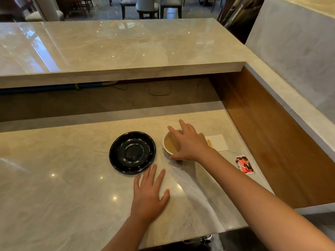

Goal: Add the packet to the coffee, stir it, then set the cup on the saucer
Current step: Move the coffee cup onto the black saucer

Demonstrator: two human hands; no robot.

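A white cup (167,144) of light brown coffee stands on the marble counter, just right of a black saucer (116,156). My right hand (190,142) is spread over the cup from above. Its thumb touches the cup's near side and its fingers stretch out past the far rim, not curled around it. My left hand (148,194) lies flat on the counter, fingers apart, just in front of the saucer. A red and white packet (244,164) lies near the counter's right edge. The tip of a wooden stirrer (209,143) shows beside my right hand.
A white napkin (217,142) lies right of the cup, under the stirrer. A raised marble bar top (117,51) runs across the back, with a dark gap and cables beneath it. A wooden panel (272,142) drops off to the right of the counter.
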